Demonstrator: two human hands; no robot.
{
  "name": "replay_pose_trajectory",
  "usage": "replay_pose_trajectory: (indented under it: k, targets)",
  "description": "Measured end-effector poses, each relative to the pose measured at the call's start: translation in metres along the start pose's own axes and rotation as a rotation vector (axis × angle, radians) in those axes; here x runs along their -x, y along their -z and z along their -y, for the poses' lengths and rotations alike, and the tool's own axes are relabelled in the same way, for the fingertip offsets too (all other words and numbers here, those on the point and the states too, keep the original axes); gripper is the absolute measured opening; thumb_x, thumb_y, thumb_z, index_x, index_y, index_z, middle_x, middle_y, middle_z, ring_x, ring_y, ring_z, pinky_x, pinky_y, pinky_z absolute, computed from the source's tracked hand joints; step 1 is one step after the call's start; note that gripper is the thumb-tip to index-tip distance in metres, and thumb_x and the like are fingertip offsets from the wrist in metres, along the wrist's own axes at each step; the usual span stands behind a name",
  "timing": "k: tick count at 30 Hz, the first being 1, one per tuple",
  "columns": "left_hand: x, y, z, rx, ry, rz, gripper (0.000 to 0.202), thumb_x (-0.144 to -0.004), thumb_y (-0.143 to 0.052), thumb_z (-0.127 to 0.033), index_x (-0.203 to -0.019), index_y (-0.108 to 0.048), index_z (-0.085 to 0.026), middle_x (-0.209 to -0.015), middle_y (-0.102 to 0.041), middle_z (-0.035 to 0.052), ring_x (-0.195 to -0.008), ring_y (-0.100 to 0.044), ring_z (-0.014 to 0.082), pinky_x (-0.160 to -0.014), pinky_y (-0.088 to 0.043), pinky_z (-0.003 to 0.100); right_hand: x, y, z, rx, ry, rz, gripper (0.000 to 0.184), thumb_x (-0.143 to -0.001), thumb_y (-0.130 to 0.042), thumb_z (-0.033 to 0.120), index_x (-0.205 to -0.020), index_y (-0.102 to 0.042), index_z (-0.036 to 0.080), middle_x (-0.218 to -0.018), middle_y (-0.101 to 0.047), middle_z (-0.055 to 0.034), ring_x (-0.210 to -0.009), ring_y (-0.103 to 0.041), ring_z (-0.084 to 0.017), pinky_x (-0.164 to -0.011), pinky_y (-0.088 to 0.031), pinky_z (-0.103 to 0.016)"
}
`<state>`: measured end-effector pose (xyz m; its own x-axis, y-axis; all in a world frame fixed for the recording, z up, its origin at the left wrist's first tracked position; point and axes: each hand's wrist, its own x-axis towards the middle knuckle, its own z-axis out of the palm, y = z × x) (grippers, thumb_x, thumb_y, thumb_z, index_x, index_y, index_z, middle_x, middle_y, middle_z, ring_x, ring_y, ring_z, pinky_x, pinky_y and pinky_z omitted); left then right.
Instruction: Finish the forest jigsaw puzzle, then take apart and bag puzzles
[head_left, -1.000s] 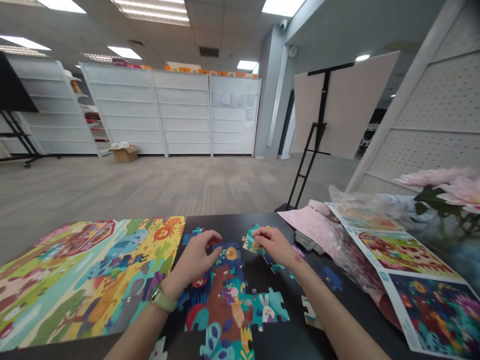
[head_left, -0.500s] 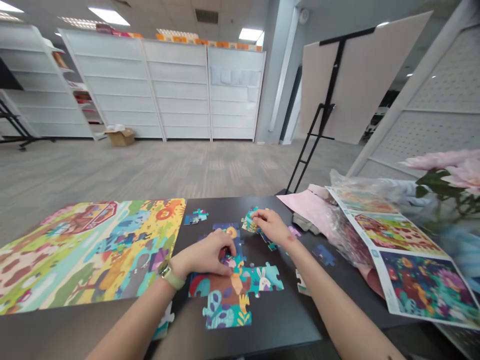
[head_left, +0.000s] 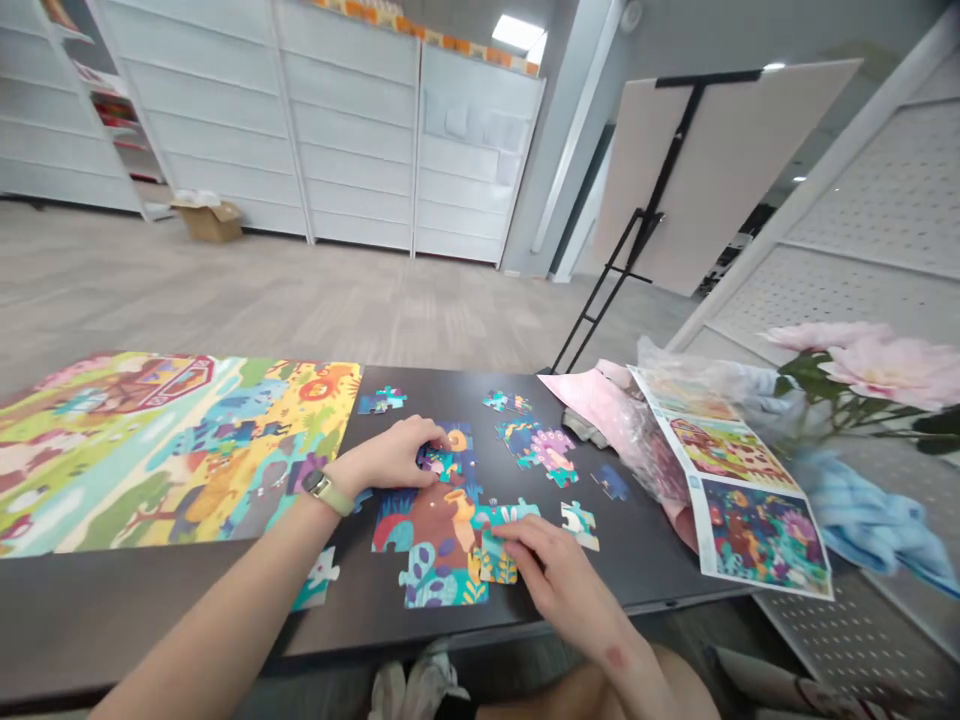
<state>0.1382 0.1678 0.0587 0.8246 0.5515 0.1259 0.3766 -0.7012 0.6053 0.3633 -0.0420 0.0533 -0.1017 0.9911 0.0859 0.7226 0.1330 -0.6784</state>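
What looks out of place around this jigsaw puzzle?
One white-and-teal jigsaw piece lies by itself near the front edge of the black table, beside the left forearm and apart from the assembled puzzle section, so it looks stray. Nothing else stands out.

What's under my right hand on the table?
Your right hand has its fingertips on a jigsaw piece at the edge of the partly built puzzle; dark table lies under the palm. Fingers hide part of it.
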Motion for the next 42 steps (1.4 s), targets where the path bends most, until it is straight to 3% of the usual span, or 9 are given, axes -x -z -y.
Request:
replay_pose_trajectory:
  k: [11, 18, 21, 24, 29, 33, 36, 39, 42]
  targets:
    - [0.000, -0.002, 0.008, -0.011, -0.032, 0.006, 0.038, -0.071, -0.071, -0.023, -0.108, -0.067, -0.022, -0.108, -0.065, 0.0041, -0.103, -0.058, 0.0253, -0.092, -0.046, 0.035, 0.015, -0.002, -0.001, 0.000, 0.039, -0.159, 0.028, -0.103, -0.043, 0.024, -0.112, -0.069, 0.025, -0.099, -0.066, -0.0051, -0.090, -0.065, -0.018, -0.081, -0.052, -0.030]
    - [0.000, -0.002, 0.006, 0.004, -0.017, 0.011, 0.039, -0.071, -0.072, -0.023, -0.110, -0.068, -0.022, -0.109, -0.066, 0.0045, -0.105, -0.059, 0.0250, -0.094, -0.047, 0.034, 0.041, -0.009, -0.014, 0.256, -0.005, -0.340, 0.011, -0.097, -0.057, 0.030, -0.095, -0.066, 0.024, -0.095, -0.065, -0.0061, -0.092, -0.064, -0.024, -0.082, -0.053, -0.037]
    - [0.001, -0.003, 0.007, 0.004, -0.014, -0.003, 0.039, -0.071, -0.072, -0.025, -0.111, -0.068, -0.022, -0.110, -0.066, 0.0051, -0.105, -0.060, 0.0253, -0.094, -0.047, 0.035, 0.050, -0.013, -0.011, 0.334, 0.060, -0.385, 0.015, -0.093, -0.062, 0.029, -0.107, -0.065, 0.025, -0.107, -0.066, -0.0083, -0.101, -0.064, -0.026, -0.086, -0.054, -0.039]
    - [0.001, -0.004, 0.009, 0.007, -0.024, -0.025, 0.040, -0.071, -0.071, -0.026, -0.110, -0.068, -0.022, -0.109, -0.066, 0.0052, -0.104, -0.062, 0.0260, -0.094, -0.048, 0.036, 0.059, -0.017, -0.009, 0.404, 0.158, -0.388, 0.031, -0.085, -0.071, 0.024, -0.115, -0.064, 0.027, -0.115, -0.066, -0.0080, -0.104, -0.063, -0.027, -0.085, -0.055, -0.040]
    - [0.000, -0.005, 0.013, 0.039, -0.057, -0.082, 0.036, -0.071, -0.067, -0.024, -0.107, -0.069, -0.024, -0.104, -0.069, 0.0030, -0.096, -0.066, 0.0234, -0.087, -0.052, 0.033, 0.070, -0.016, -0.012, 0.331, 0.187, -0.412, 0.025, -0.081, -0.061, 0.008, -0.099, -0.065, 0.024, -0.099, -0.067, -0.0057, -0.092, -0.065, -0.022, -0.079, -0.057, -0.033]
    - [0.005, 0.015, 0.013, 0.041, -0.020, -0.203, 0.030, -0.078, -0.067, -0.036, -0.105, -0.070, -0.024, -0.105, -0.072, 0.0041, -0.096, -0.068, 0.0238, -0.087, -0.054, 0.035, 0.078, -0.005, -0.017, 0.317, 0.169, -0.418, 0.028, -0.080, -0.057, 0.005, -0.098, -0.067, 0.024, -0.098, -0.067, -0.0059, -0.093, -0.065, -0.021, -0.081, -0.057, -0.031]
    - [0.026, 0.043, 0.010, 0.015, 0.088, -0.393, 0.038, -0.083, -0.063, -0.046, -0.112, -0.066, -0.022, -0.113, -0.072, 0.0073, -0.102, -0.068, 0.0260, -0.088, -0.055, 0.038, 0.087, 0.007, -0.028, 0.349, 0.247, -0.402, 0.029, -0.082, -0.059, 0.008, -0.101, -0.069, 0.027, -0.102, -0.070, -0.0052, -0.095, -0.067, -0.021, -0.083, -0.058, -0.031]
    - [0.068, 0.067, 0.008, 0.008, 0.232, -0.593, 0.048, -0.084, -0.061, -0.056, -0.116, -0.064, -0.020, -0.118, -0.072, 0.0098, -0.106, -0.069, 0.0279, -0.089, -0.057, 0.040, 0.098, 0.024, -0.053, 0.411, 0.272, -0.399, 0.025, -0.085, -0.064, 0.016, -0.105, -0.070, 0.029, -0.104, -0.072, -0.0051, -0.096, -0.069, -0.022, -0.084, -0.059, -0.032]
    - [0.122, 0.071, 0.014, -0.028, 0.420, -0.639, 0.054, -0.079, -0.064, -0.064, -0.113, -0.066, -0.022, -0.114, -0.074, 0.0085, -0.101, -0.071, 0.0296, -0.087, -0.058, 0.042, 0.107, 0.044, -0.090, 0.471, 0.202, -0.472, 0.017, -0.090, -0.063, 0.026, -0.105, -0.070, 0.029, -0.107, -0.072, -0.0071, -0.100, -0.069, -0.025, -0.085, -0.059, -0.037]
